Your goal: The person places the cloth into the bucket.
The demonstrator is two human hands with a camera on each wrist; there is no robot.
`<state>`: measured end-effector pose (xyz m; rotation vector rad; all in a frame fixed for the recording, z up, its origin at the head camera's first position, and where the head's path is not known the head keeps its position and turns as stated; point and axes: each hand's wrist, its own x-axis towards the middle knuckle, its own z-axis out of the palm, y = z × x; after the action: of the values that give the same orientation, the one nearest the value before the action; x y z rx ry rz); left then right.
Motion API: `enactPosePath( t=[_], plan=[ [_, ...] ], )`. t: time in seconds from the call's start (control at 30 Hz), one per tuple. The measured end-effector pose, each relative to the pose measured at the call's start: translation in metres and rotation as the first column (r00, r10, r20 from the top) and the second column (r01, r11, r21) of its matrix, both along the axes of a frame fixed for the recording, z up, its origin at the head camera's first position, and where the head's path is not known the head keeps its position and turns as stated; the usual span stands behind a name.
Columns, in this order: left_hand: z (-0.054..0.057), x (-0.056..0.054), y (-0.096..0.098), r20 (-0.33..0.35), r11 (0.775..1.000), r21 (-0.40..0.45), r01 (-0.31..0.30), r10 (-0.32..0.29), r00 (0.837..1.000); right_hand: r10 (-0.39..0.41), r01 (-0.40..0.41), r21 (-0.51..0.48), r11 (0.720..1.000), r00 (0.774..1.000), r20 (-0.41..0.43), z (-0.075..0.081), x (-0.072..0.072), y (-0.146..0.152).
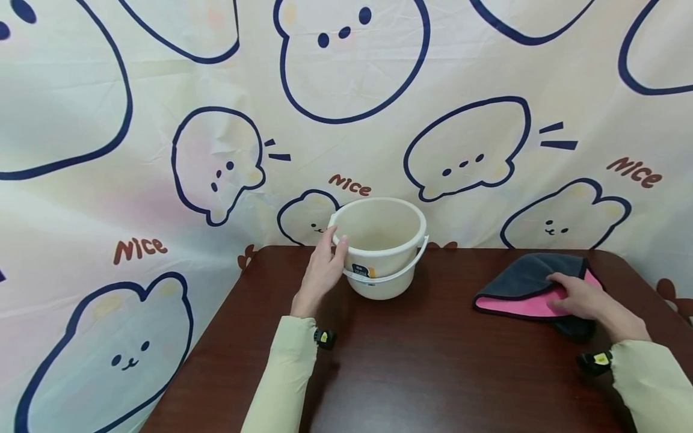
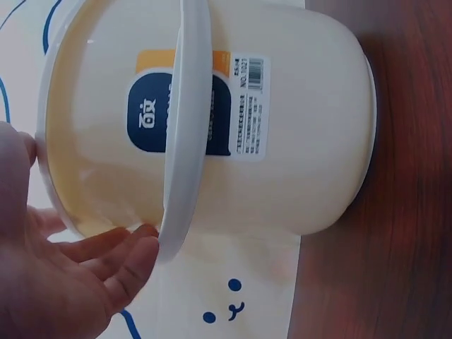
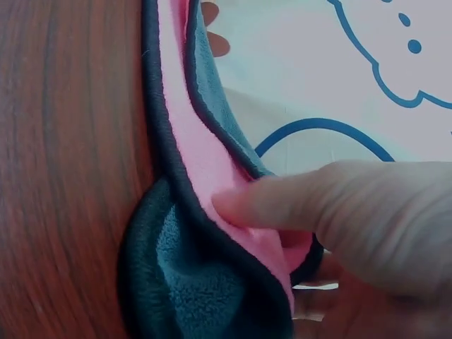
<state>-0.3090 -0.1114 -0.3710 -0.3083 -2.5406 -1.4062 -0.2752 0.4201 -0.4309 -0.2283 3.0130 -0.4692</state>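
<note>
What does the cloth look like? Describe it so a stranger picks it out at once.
Start at the dark brown table. Toward its right side, apart from the bucket, the right hand pinches the cloth. Unlike the stiff, cream bucket, it is soft and folded, grey-blue on one face and bright pink on the other, with a black edge.

Smooth plastic bucket, fuzzy cloth
</note>
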Motion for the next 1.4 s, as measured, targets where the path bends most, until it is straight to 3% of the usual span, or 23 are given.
enactPosePath(
  t=[0.27, 0.5, 0.67, 0.93, 1.2, 1.4],
  plan=[
    [0.001, -0.001, 0.007, 0.037, 0.997, 0.055, -0.062, 0.060, 0.998, -0.030, 0.027, -0.041, 0.999, 0.997, -0.073, 0.000, -0.001, -0.004],
    [0.002, -0.002, 0.010, 0.045, 0.995, 0.085, -0.060, 0.056, 0.997, -0.098, 0.093, -0.071, 0.993, 0.992, -0.080, 0.013, 0.003, -0.001],
    [0.002, -0.003, 0.012, 0.046, 0.991, 0.107, -0.083, 0.078, 0.996, -0.137, 0.121, -0.107, 0.987, 0.979, -0.148, 0.021, 0.005, -0.003],
    [0.003, 0.002, 0.013, 0.064, 0.983, 0.138, -0.123, 0.115, 0.991, -0.169, 0.126, -0.153, 0.980, 0.934, -0.314, 0.036, 0.011, -0.015],
    [0.001, 0.001, 0.013, 0.041, 0.983, 0.144, -0.115, 0.110, 0.993, -0.210, 0.129, -0.221, 0.967, 0.891, -0.401, 0.048, 0.018, -0.028],
    [-0.003, 0.000, 0.012, 0.040, 0.983, 0.155, -0.102, 0.097, 0.995, -0.185, 0.072, -0.255, 0.964, 0.872, -0.453, 0.067, 0.019, -0.040]
  ],
)
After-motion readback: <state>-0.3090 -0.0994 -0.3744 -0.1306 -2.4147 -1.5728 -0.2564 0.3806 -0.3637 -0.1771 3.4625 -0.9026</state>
